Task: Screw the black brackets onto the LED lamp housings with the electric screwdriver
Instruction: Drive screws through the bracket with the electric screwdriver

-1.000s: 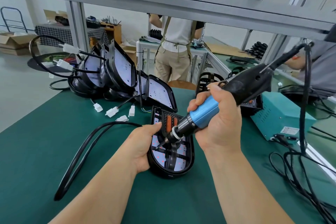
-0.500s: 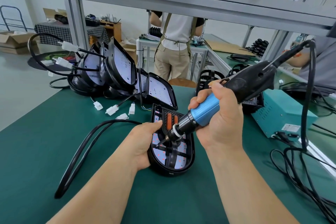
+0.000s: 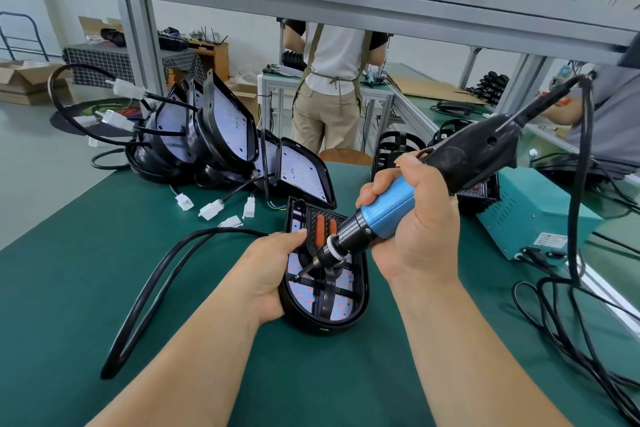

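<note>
On the desk (image 3: pixel 104 253), my right fingers (image 3: pixel 373 185) grip the electric screwdriver (image 3: pixel 389 206), left fingers (image 3: pixel 292 238) the LED lamp housing (image 3: pixel 325 321); black bracket (image 3: pixel 327 295) mid-fastening, stacked housings (image 3: pixel 221 128) likely pending.

Two arms show, both bare from the lower edge of the view to the fingertips. The left forearm (image 3: pixel 194 357) is smooth and slim, narrowing toward the wrist. The left hand (image 3: pixel 266 274) is bare too, showing its back and thumb side, with a soft fold of skin at the wrist. The right forearm (image 3: pixel 467 350) is likewise uncovered. The right hand (image 3: pixel 419 229) shows its back, its knuckles and the thumb (image 3: pixel 410 166), whose nail seems cut short, though it is too small to be sure. The wide lens makes both arms swell toward the lower edge.
</note>
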A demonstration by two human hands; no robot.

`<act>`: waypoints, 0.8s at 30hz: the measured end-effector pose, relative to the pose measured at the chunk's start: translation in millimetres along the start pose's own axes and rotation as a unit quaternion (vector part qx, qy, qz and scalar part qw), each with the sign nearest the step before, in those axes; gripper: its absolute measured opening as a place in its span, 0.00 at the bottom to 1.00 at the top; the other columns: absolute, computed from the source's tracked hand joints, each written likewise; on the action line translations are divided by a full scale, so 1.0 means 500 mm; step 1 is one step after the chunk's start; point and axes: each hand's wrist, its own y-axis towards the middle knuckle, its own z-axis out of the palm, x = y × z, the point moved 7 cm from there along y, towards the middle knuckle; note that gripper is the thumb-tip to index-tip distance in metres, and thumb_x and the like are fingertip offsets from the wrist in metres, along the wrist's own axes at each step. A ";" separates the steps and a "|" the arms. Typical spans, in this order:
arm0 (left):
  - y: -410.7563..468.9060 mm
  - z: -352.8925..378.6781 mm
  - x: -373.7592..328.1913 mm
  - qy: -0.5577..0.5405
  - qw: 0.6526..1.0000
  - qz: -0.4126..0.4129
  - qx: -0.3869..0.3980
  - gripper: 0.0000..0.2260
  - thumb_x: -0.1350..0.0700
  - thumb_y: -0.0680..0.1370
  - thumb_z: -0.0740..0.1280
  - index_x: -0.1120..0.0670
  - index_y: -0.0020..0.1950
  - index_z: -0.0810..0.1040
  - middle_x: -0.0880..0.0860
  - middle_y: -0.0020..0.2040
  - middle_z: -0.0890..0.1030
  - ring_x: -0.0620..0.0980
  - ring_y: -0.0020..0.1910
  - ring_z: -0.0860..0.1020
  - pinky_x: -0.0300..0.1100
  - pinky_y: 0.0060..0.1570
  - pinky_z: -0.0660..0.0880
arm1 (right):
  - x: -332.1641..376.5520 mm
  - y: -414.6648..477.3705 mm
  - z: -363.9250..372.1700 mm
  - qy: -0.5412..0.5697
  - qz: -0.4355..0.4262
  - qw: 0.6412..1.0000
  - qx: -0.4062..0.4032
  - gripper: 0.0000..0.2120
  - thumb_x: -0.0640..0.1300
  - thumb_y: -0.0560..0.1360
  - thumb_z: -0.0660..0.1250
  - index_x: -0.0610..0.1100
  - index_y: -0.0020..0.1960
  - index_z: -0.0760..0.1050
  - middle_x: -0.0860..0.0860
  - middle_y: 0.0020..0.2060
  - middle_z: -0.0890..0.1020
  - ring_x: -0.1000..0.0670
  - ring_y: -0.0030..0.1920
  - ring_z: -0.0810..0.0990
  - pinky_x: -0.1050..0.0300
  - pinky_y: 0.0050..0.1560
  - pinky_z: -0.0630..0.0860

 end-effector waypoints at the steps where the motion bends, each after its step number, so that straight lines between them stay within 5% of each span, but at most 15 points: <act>1: 0.000 0.000 -0.001 0.001 1.000 0.001 0.003 0.18 0.59 0.81 0.60 0.60 0.39 0.87 0.64 0.42 0.85 0.60 0.37 0.85 0.53 0.36 0.82 | 0.000 0.000 0.000 -0.001 0.000 1.000 0.000 0.06 0.42 0.69 0.67 0.42 0.38 0.70 0.47 0.25 0.73 0.48 0.25 0.72 0.56 0.32 0.72; 10: 0.004 0.001 0.000 -0.008 1.000 0.006 0.008 0.18 0.60 0.81 0.60 0.61 0.39 0.87 0.65 0.42 0.84 0.60 0.37 0.84 0.52 0.34 0.82 | -0.001 0.001 0.001 0.003 0.000 1.000 0.005 0.06 0.42 0.69 0.66 0.44 0.35 0.70 0.47 0.25 0.73 0.48 0.25 0.72 0.56 0.32 0.71; 15: -0.002 0.007 -0.003 0.007 0.999 0.011 0.029 0.10 0.58 0.70 0.66 0.60 0.39 0.87 0.63 0.41 0.85 0.59 0.36 0.85 0.51 0.35 0.82 | -0.001 -0.001 0.006 -0.004 -0.004 1.000 0.019 0.09 0.42 0.69 0.66 0.47 0.30 0.74 0.47 0.24 0.74 0.48 0.25 0.73 0.56 0.32 0.72; 18: 0.006 0.001 0.002 0.001 1.000 0.003 0.024 0.13 0.59 0.77 0.64 0.61 0.41 0.87 0.64 0.43 0.85 0.60 0.38 0.85 0.52 0.36 0.83 | -0.002 -0.001 0.004 0.003 0.004 1.000 0.013 0.06 0.42 0.69 0.66 0.43 0.36 0.70 0.47 0.25 0.73 0.48 0.25 0.72 0.56 0.31 0.72; 22: -0.003 0.011 -0.004 0.003 0.999 0.010 0.039 0.11 0.56 0.66 0.68 0.61 0.40 0.87 0.63 0.43 0.85 0.59 0.38 0.85 0.53 0.39 0.83 | -0.005 0.001 -0.010 0.019 0.019 1.000 -0.008 0.07 0.42 0.69 0.66 0.42 0.41 0.68 0.47 0.26 0.72 0.48 0.26 0.72 0.56 0.32 0.72; 24: -0.001 0.008 -0.002 0.010 0.999 0.010 0.037 0.10 0.57 0.70 0.68 0.61 0.40 0.87 0.63 0.43 0.85 0.59 0.38 0.85 0.52 0.38 0.83 | -0.007 0.001 -0.016 0.025 0.024 0.999 -0.015 0.08 0.43 0.68 0.66 0.42 0.41 0.68 0.47 0.26 0.72 0.48 0.26 0.71 0.57 0.32 0.72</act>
